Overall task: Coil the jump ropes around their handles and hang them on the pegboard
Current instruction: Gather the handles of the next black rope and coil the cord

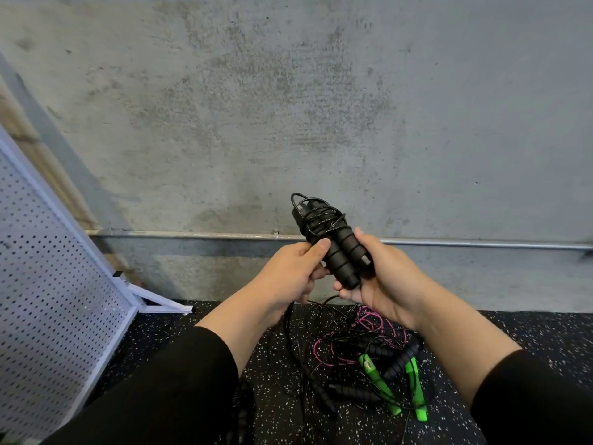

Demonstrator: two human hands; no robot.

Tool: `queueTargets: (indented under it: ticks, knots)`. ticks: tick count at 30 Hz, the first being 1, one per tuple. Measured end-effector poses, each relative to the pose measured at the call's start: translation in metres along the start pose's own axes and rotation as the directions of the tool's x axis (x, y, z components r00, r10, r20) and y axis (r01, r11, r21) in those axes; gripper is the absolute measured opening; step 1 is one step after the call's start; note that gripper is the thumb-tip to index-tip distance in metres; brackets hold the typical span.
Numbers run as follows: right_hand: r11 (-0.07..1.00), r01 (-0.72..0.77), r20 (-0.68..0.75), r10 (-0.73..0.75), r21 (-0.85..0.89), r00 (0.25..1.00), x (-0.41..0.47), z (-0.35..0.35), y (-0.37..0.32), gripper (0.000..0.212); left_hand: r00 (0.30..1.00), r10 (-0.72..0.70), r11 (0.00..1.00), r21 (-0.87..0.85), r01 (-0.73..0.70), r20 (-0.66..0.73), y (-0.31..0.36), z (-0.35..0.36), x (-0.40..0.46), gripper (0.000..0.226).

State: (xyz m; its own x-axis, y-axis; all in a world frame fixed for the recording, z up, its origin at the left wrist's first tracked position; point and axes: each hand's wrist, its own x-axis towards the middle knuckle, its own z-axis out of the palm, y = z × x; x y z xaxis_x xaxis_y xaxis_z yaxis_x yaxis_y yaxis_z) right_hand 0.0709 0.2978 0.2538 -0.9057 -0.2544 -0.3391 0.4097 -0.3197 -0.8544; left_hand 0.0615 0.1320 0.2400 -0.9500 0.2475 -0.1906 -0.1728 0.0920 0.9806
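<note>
A: Near floor first: loose pile of ropes is seen on the speckled mat, with green handles at the near right and a pink cord just behind. All uncoiled, so most of the task is judged undone.

B: In hand?

A: Black jump rope is held above the pile, both handles side by side, cord wound round the upper part. Left hand is wrapped around the handles from the left, thumb pressed on top. Right hand is cupped around the lower ends, fingers curled under.

B: Coil finished?

A: Judged nearly. A black strand is seen hanging below the left hand; whether it belongs to this rope cannot be told. Tail should be wound tight and tucked under a turn, grip kept on the handles so the wraps are not loosened.

B: Then?

A: Pegboard stands at the left, leaned off the concrete wall. No hooks are made out on it. The top loop should be left free for hanging.
</note>
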Motion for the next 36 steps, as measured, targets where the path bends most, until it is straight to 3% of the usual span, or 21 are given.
queueTargets:
  ticks: [4,8,12,16,18,22,24,26,28,30,31,33,36]
  knots:
    - [0.997,0.053,-0.026,-0.055,-0.056,0.998,0.007,-0.006,0.000,0.037,1.000,-0.019,0.998,0.058,0.020,-0.013,0.003,-0.001,0.001,0.033]
    - [0.963,0.187,-0.186,-0.224,-0.194,0.957,0.013,-0.010,-0.002,0.028,0.995,-0.093,0.988,0.122,0.095,-0.023,0.002,-0.008,0.002,0.044]
    - [0.907,0.213,-0.260,-0.318,-0.362,0.912,0.012,-0.018,-0.004,0.030,0.988,-0.153,0.987,0.051,0.152,0.021,0.006,-0.012,0.002,0.056]
    - [0.660,0.191,-0.148,-0.422,-0.726,0.895,0.012,-0.015,-0.001,0.036,0.978,-0.204,0.977,-0.059,0.207,0.052,0.007,-0.004,0.002,0.067]
    - [0.562,0.235,-0.095,-0.495,-0.793,0.864,0.014,-0.010,0.002,0.041,0.974,-0.222,0.966,-0.125,0.226,0.041,0.007,0.000,0.002,0.063]
    - [0.238,0.282,0.085,-0.605,-0.929,0.792,0.016,0.001,0.014,0.053,0.969,-0.247,0.941,-0.246,0.233,-0.026,0.006,0.002,0.003,0.046]
    - [0.193,0.307,0.129,-0.617,-0.932,0.777,0.015,0.003,0.015,0.055,0.969,-0.239,0.940,-0.264,0.215,-0.063,0.003,0.000,0.005,0.041]
    - [0.339,0.328,0.070,-0.594,-0.882,0.801,0.012,0.001,0.012,0.054,0.976,-0.209,0.944,-0.273,0.185,-0.060,0.003,-0.002,0.005,0.038]
    - [0.614,0.289,-0.074,-0.495,-0.735,0.866,0.008,0.001,0.006,0.045,0.986,-0.164,0.951,-0.272,0.150,-0.031,0.005,-0.004,0.005,0.036]
    - [0.869,0.203,-0.140,-0.293,-0.451,0.946,0.003,0.002,0.000,0.040,0.992,-0.123,0.956,-0.268,0.120,0.008,0.006,-0.005,0.004,0.035]
    - [0.947,0.143,-0.120,-0.183,-0.286,0.976,0.001,0.001,-0.002,0.046,0.994,-0.104,0.962,-0.253,0.107,0.026,0.006,-0.005,0.004,0.035]
    - [0.991,0.039,-0.067,-0.048,-0.127,0.997,-0.003,-0.001,-0.005,0.056,0.996,-0.073,0.977,-0.196,0.082,0.053,0.006,-0.006,0.003,0.034]
    - [0.991,0.014,-0.035,-0.019,-0.135,0.999,-0.003,-0.006,-0.003,0.051,0.997,-0.061,0.991,-0.113,0.066,0.047,0.006,-0.006,0.003,0.034]
